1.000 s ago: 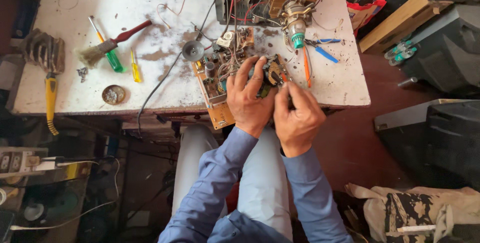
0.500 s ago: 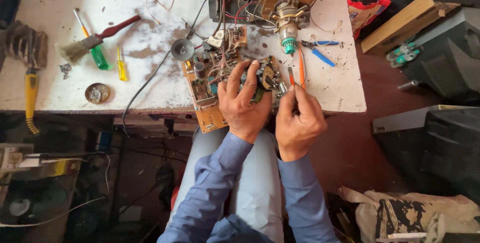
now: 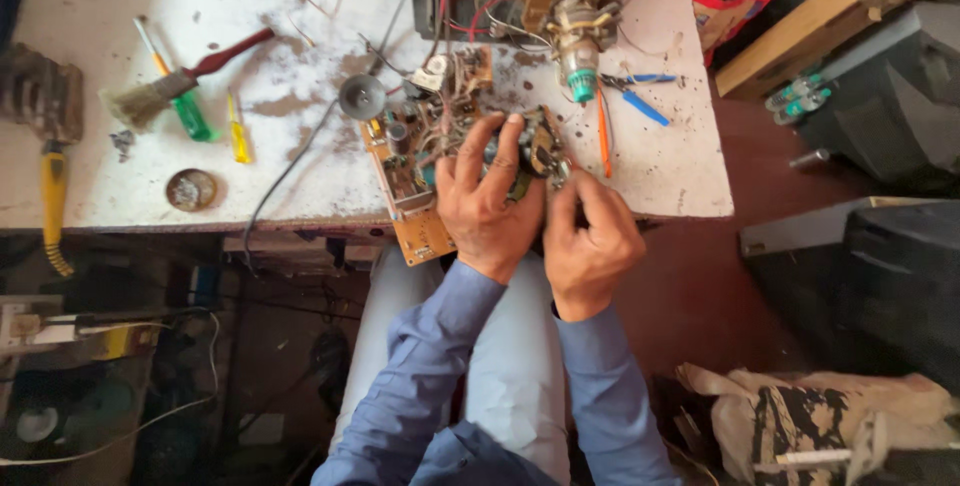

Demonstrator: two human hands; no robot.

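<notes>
Your head camera is looking steeply down.
It is sitting fairly close above the tabletop (image 3: 250,186) edge, facing your lap and forearms; it is the only view.
</notes>
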